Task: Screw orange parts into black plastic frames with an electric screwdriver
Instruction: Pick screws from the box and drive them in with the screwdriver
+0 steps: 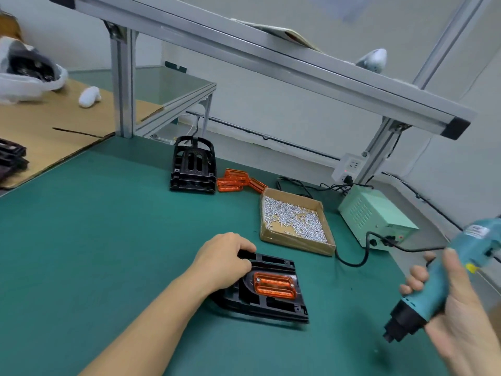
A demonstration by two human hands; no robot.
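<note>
Spreading across the lower frame, the green counter (95, 240) carries everything, with a metal rack (271, 63) crossing the top. At right centre sits a pale green power box (376, 218), left of it a cardboard tray of screws (294, 219), and toward upper centre a stack of black frames (193, 166) beside spare orange parts (235, 180). Low in the centre lies the black frame (267, 291) being worked, an orange part (274, 285) seated in its recess, screw heads apparently showing at its corners. The left hand (225, 260) rests on the frame's upper left edge, fingers curled over the rim, gripping it. The right hand (450, 302), lower right, is wrapped around the blue screwdriver (431, 289), its tip angled down and well clear of the frame. To drive well, I would hold the frame flat, bring the bit upright over a corner hole, and press straight down before triggering.
</note>
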